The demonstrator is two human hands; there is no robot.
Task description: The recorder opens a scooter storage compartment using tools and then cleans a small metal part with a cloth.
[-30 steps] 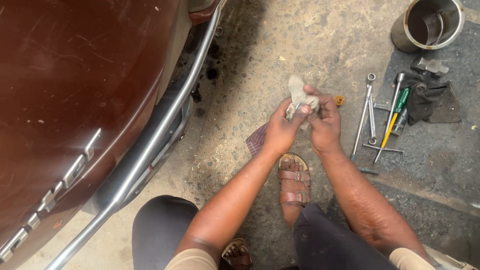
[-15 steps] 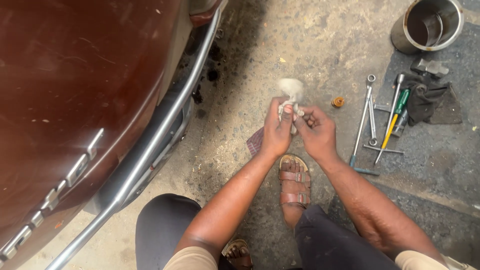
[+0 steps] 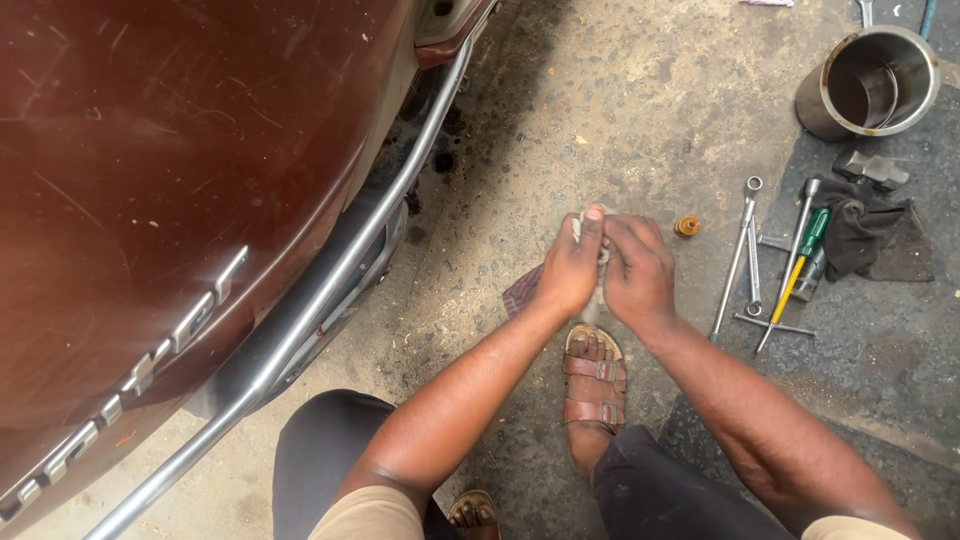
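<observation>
From the head camera, looking down, the person was crouched on the rough concrete floor (image 3: 620, 110) next to a big brown car (image 3: 150, 150) with a shiny metal bumper bar (image 3: 330, 290). Both hands were held close together in front of the knees. The left hand (image 3: 567, 272) and the right hand (image 3: 640, 275) were curled shut and pressed against each other, pinching a small pale rag (image 3: 580, 222) between them. Only a little bit of the rag peeked out above the fingers, so I could not tell if some small part was hidden inside it. The hands were up in the air, just above a foot in a brown sandal (image 3: 594, 385). A tiny orange cap (image 3: 686, 227) lay on the floor just beside the right hand. Farther to the right lay some long wrenches (image 3: 742, 250), a screwdriver with a green and yellow handle (image 3: 800, 265), a dark cloth (image 3: 865, 230) and a round metal pot (image 3: 868, 82). I think whatever sat inside the rag could slip out if the fingers let go a bit, and it might fall on the bare toes or roll under the car. The little orange cap could also get kicked away, because it was so close to the foot.
</observation>
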